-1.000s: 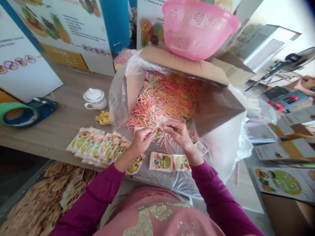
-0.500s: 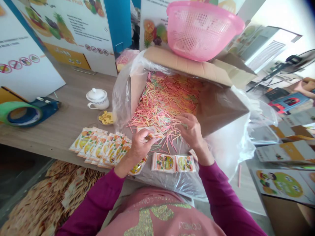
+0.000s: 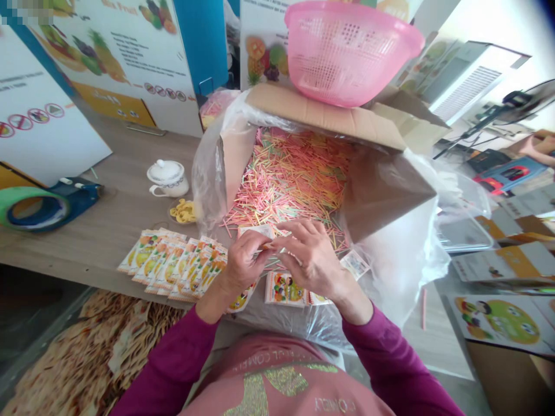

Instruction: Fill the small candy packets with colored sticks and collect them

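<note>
My left hand (image 3: 245, 263) is closed in a pinch on a small paper packet (image 3: 255, 231), thumb and fingers at its near end. The packet lies roughly level, its long axis running from my left hand toward my right, and its far end points at about 3 o'clock. My right hand (image 3: 314, 260) sits just beside it, curled, with the fingers reaching toward 9 o'clock to the packet's far end. My right hand is the nearer to that end, and the two hands are almost touching. I can't tell whether those fingers are gripping anything or only meeting the paper; my knuckles hide the spot.

At 12 o'clock from my hands, just past them, a mass of coloured sticks (image 3: 295, 179) lies loose, pink, yellow and green, in a cardboard carton (image 3: 325, 118) lined with a clear plastic bag (image 3: 208, 173). A pink plastic colander (image 3: 347, 52) sits on the carton's far flap.

Printed packets (image 3: 173, 266) lie overlapped in rows at 9 o'clock from my left hand. Two more packets (image 3: 284, 289) lie under my wrists at 6 o'clock, and a loose label (image 3: 355, 264) lies at 3 o'clock from my right hand.

Farther out on the wooden counter (image 3: 108, 222), at about 10 o'clock, stand a white lidded china pot (image 3: 168, 178) and a green tape dispenser (image 3: 43, 208).
</note>
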`<state>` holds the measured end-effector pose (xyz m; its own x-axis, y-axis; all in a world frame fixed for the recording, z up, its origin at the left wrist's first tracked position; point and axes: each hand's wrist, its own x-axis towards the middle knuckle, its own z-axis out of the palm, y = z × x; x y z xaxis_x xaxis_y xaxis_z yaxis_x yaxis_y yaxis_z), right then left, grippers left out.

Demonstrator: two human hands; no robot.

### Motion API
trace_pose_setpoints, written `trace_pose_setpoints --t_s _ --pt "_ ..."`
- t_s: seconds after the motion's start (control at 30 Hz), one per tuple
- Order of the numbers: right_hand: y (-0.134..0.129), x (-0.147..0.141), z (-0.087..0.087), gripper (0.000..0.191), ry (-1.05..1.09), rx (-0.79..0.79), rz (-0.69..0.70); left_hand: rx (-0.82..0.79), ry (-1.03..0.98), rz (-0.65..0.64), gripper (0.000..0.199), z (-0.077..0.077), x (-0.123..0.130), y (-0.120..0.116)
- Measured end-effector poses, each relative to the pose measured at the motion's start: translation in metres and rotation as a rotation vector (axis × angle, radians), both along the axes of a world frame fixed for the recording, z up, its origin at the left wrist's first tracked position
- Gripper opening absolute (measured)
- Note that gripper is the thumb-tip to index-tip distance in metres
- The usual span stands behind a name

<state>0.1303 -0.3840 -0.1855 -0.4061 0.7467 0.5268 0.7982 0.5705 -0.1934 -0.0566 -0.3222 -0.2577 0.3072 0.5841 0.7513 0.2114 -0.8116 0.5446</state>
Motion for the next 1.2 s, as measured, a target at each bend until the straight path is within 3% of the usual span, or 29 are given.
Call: trace_pose_setpoints --t_s 0.13,0.23,0.33,0.5,0.6,0.83,1.03,1.2 --pt "0.001 0.002 -0.013 0.021 -0.003 0.113 -0.018 -0.112 -0.063 -0.015 0.012 -0.004 0.004 -0.001" --pt "0.004 0.006 -0.023 0.030 0.041 0.191 0.015 -0.263 -0.044 -0.048 0.032 -0.007 0.003 -0.002" --pt "0.001 0.008 -0.024 0.034 0.065 0.193 0.076 -0.333 0.044 -0.133 0.018 -0.009 -0.005 -0.005" --pt "-0.016 0.006 -0.006 0.025 0.237 0.063 0.066 -0.257 0.045 -0.059 0.013 -0.017 -0.019 -0.012" --pt "-0.021 0.002 0.002 0.019 0.192 0.056 0.078 -0.180 0.048 -0.062 0.012 -0.018 -0.021 -0.014" --pt "-0.012 -0.013 0.002 0.021 -0.169 -0.009 -0.085 -0.120 0.103 -0.028 0.016 -0.019 -0.019 -0.010" --pt "-0.004 -0.023 0.004 0.019 -0.228 -0.056 -0.001 -0.161 0.130 -0.133 0.017 -0.024 -0.020 -0.013" --pt "-0.001 -0.033 -0.006 0.021 -0.182 0.028 0.042 -0.160 0.043 -0.189 0.013 -0.027 -0.019 -0.014"
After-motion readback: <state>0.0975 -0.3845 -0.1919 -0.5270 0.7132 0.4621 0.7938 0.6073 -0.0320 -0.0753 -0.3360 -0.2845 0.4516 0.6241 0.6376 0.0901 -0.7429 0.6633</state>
